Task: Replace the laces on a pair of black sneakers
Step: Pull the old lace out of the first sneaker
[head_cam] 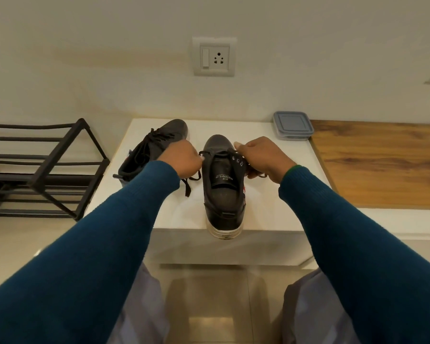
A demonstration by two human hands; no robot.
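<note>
A black sneaker (222, 184) stands upright on a white ledge (278, 209), heel toward me and jutting over the front edge. A black lace (216, 153) runs only through its eyelets nearest the toe. My left hand (184, 158) pinches the lace's left end, whose tail (188, 186) hangs down to the ledge. My right hand (261, 157) grips the sneaker's right eyelet flap together with the lace's other end. The second black sneaker (152, 150) lies tilted behind my left hand, with its laces still in.
A black metal shoe rack (47, 167) stands left of the ledge. A grey lidded box (293, 125) sits at the back right, beside a wooden surface (380, 165). A wall socket (214, 57) is above. Tiled floor and my knees are below.
</note>
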